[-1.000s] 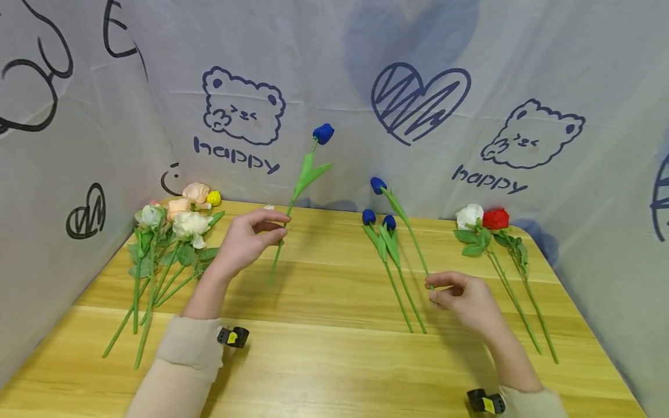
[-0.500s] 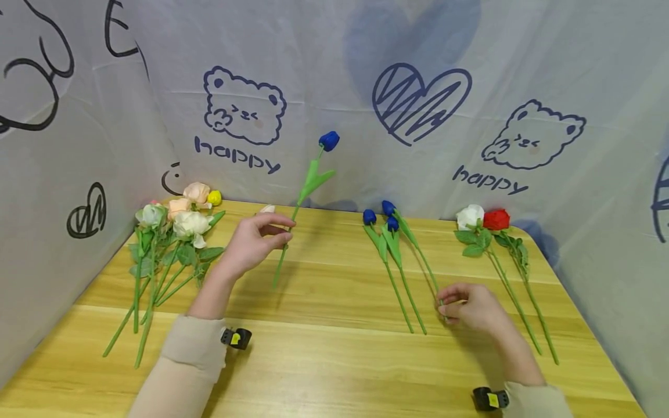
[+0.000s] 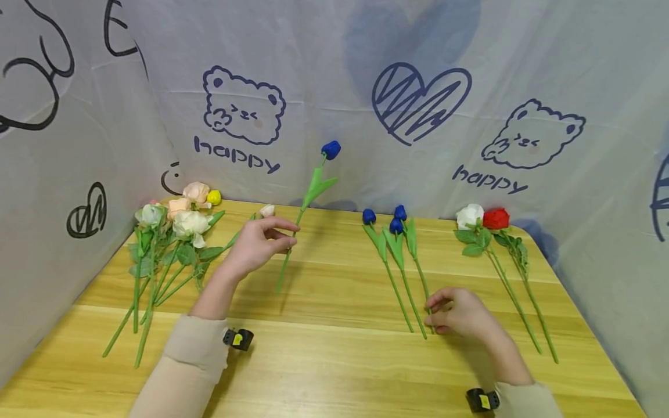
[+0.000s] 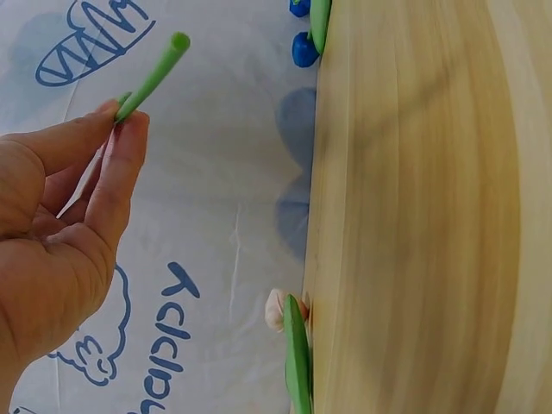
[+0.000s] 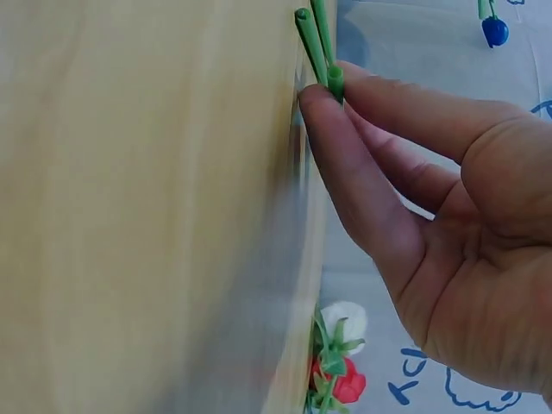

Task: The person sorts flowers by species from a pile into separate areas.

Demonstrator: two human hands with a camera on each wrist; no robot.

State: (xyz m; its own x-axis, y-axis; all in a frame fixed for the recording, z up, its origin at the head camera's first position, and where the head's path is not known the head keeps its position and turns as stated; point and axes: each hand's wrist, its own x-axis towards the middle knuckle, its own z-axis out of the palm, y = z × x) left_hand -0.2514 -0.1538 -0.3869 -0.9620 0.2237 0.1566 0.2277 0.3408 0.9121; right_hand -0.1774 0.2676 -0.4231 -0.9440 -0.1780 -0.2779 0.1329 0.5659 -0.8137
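Observation:
My left hand [image 3: 261, 244] pinches the green stem of a blue tulip [image 3: 331, 150] between thumb and fingers, holding it upright above the table with the bloom at the top. In the left wrist view the cut end of that stem [image 4: 164, 69] points out past my fingertips. My right hand [image 3: 457, 313] pinches the lower stem of another blue tulip [image 3: 412, 241], which lies low at the table beside two more blue tulips [image 3: 384, 249]. The right wrist view shows the stem end [image 5: 335, 79] between thumb and finger, with the neighbouring stems close by.
On the left of the wooden table [image 3: 324, 371] lies a pile of cream, peach and yellow flowers [image 3: 190, 229]. A pale tulip [image 3: 267, 211] lies behind my left hand. A white rose [image 3: 470, 217] and a red rose [image 3: 495, 219] lie at the right, before the fabric backdrop.
My right hand has lowered its tulip to the table and drawn it in beside the other two. My left hand has drifted slightly right and down with its tulip.

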